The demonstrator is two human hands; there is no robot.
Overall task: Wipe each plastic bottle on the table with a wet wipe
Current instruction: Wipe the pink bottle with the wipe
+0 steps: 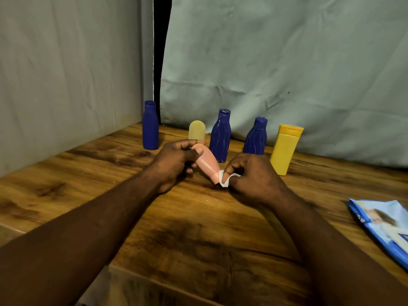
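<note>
1. The pink bottle (206, 164) is held low over the table (198, 239). It is tilted, with its narrow cap end pointing down towards the right. We cannot tell whether the cap touches the wood.
2. The wet wipe (223, 181) is folded against that cap end.
3. The left hand (176, 162) has its grip curled round the wide end of the bottle, with the thumb laid across the body.
4. The right hand (254, 177) has its grip pinching the wipe between thumb and fingers and pressing it onto the cap.
5. We judge the step in hand to be cleaning the cap end of this one bottle.
6. Risk: the bottle slips. Wet plastic held at one end only may twist out of the left grip under the rubbing pressure.
7. Risk: incomplete coverage. The wipe is bunched small, so the surface under the left fingers could be missed unless the bottle is turned.
8. Risk: toppling. The near wavy blue bottle (220, 138) and the far wavy blue bottle (256, 138) stand just behind the hands, and a wide stroke could knock them over.
9. The smooth blue bottle (150, 127), the pale yellow bottle (197, 130) and the yellow bottle (284, 149) complete the row.
10. The wipes pack (384, 226) lies well apart, at the right edge.
</note>
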